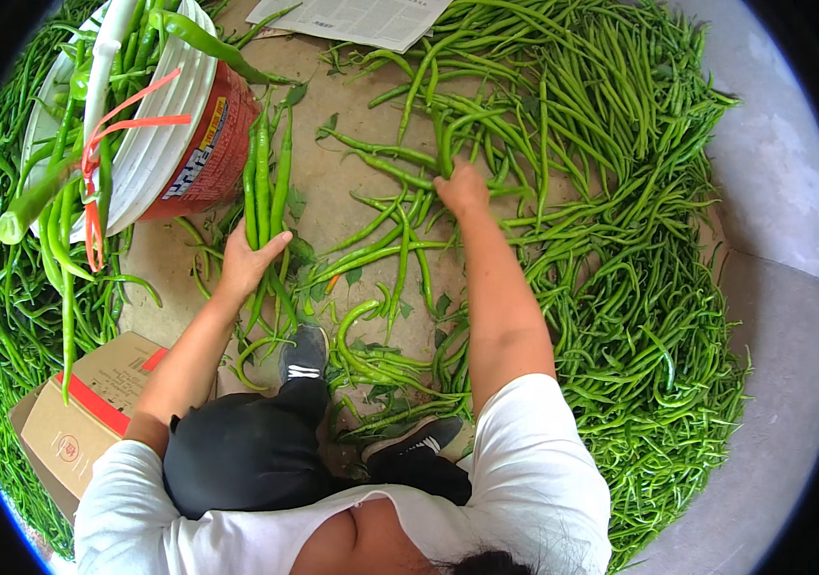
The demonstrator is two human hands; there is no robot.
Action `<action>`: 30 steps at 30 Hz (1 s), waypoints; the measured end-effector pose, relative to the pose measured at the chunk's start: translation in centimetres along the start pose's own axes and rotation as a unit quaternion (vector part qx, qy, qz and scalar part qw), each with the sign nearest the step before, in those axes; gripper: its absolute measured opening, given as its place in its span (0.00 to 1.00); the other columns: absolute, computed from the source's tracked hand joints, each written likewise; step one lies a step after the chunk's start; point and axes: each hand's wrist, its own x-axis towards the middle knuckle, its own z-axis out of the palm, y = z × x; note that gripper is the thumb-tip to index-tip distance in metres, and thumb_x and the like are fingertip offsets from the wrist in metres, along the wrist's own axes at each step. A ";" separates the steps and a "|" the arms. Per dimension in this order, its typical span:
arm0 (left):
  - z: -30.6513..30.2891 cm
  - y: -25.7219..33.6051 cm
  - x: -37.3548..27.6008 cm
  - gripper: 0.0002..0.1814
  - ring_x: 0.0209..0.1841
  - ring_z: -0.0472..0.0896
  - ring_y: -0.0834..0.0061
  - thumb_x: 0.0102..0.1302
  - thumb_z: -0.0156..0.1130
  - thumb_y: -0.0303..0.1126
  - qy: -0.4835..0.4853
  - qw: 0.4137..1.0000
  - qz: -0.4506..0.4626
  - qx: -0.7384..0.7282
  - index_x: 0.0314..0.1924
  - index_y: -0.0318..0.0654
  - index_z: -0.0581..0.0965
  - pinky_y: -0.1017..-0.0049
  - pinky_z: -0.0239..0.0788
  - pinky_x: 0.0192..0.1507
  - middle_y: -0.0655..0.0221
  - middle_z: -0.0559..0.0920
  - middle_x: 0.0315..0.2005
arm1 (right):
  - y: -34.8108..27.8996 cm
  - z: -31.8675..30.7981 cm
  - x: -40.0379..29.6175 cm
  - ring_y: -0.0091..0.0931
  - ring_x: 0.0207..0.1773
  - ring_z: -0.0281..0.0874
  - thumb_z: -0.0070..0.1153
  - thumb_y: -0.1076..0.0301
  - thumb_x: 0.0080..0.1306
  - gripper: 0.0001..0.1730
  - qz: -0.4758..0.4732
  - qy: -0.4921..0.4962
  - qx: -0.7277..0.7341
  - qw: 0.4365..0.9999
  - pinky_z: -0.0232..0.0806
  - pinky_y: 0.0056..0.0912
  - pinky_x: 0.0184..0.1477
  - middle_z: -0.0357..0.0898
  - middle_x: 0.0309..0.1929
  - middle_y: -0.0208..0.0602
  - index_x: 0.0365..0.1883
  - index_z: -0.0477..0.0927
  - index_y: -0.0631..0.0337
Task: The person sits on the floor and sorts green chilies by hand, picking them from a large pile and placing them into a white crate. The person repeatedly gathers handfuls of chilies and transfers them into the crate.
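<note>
My left hand [246, 260] is closed around a bunch of long green chili peppers [262, 176], their stem ends pointing away from me. Stretched out to the front right, my right hand [464, 190] grips some green chili peppers [445, 147] at the near edge of a big heap [582, 108]. Its fingertips are partly hidden, so how many peppers it holds is unclear. Between the two hands, loose peppers [373, 251] and torn leaves [297, 203] are scattered over the floor [323, 79].
A red and white plastic bucket [194, 158] full of peppers stands at the left, red string [129, 123] tied to its handle [104, 65]. Nearer me sits a cardboard box [104, 392]. More peppers [0, 237] line the left, newspaper [352, 18] lies ahead, and a wall [776, 158] bounds the right.
</note>
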 end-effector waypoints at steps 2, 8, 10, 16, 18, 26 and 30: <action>-0.2 -0.5 0.1 0.19 0.31 0.73 0.84 0.58 0.72 0.34 0.003 1.000 0.009 0.015 0.44 0.34 0.74 0.80 0.67 0.36 0.75 0.77 0.30 | 0.5 0.6 -2.8 0.43 0.57 0.74 0.63 0.58 0.57 0.31 -0.016 -0.034 0.027 0.999 0.68 0.46 0.57 0.74 0.58 0.45 0.60 0.73 0.54; 0.1 -0.2 0.8 0.19 0.32 0.72 0.83 0.58 0.71 0.34 -0.004 1.000 -0.003 0.019 0.44 0.34 0.74 0.79 0.67 0.37 0.75 0.77 0.31 | 4.3 -2.2 -8.1 0.41 0.50 0.80 0.62 0.60 0.54 0.28 -0.055 -0.023 0.083 0.995 0.71 0.44 0.51 0.81 0.48 0.47 0.54 0.77 0.57; -0.2 -0.8 0.7 0.19 0.32 0.72 0.83 0.59 0.71 0.35 -0.003 1.000 -0.010 0.020 0.44 0.34 0.74 0.79 0.67 0.37 0.75 0.77 0.31 | 6.0 -5.6 -7.1 0.39 0.45 0.81 0.62 0.60 0.53 0.28 0.009 0.012 0.193 0.981 0.71 0.43 0.48 0.82 0.42 0.46 0.52 0.78 0.59; 0.2 -0.7 1.6 0.21 0.37 0.74 0.82 0.60 0.69 0.36 -0.025 0.999 -0.027 0.018 0.49 0.33 0.73 0.78 0.68 0.42 0.72 0.78 0.37 | 14.1 -8.3 5.4 0.36 0.41 0.80 0.63 0.55 0.59 0.29 0.261 0.142 0.270 0.916 0.69 0.43 0.43 0.82 0.42 0.47 0.52 0.78 0.67; 0.3 -0.3 1.5 0.21 0.37 0.74 0.82 0.60 0.69 0.36 -0.020 0.999 -0.020 0.023 0.49 0.33 0.73 0.78 0.68 0.42 0.72 0.78 0.37 | 13.8 -7.0 6.4 0.38 0.42 0.81 0.63 0.56 0.59 0.31 0.294 0.106 0.245 0.918 0.70 0.43 0.46 0.83 0.40 0.46 0.56 0.76 0.65; 0.7 0.2 1.1 0.19 0.33 0.72 0.83 0.58 0.72 0.35 -0.004 1.000 -0.014 0.019 0.44 0.34 0.74 0.79 0.67 0.38 0.75 0.77 0.31 | 10.7 -3.2 0.0 0.46 0.45 0.80 0.63 0.63 0.56 0.22 0.049 0.105 0.135 0.984 0.71 0.45 0.46 0.82 0.42 0.52 0.46 0.80 0.66; 0.9 0.0 1.2 0.20 0.33 0.72 0.83 0.58 0.72 0.35 -0.010 1.000 -0.010 0.018 0.44 0.34 0.74 0.79 0.67 0.39 0.75 0.76 0.31 | 10.0 -2.3 -5.8 0.47 0.46 0.79 0.62 0.65 0.54 0.23 -0.020 0.045 0.141 0.989 0.70 0.45 0.47 0.82 0.40 0.55 0.47 0.79 0.65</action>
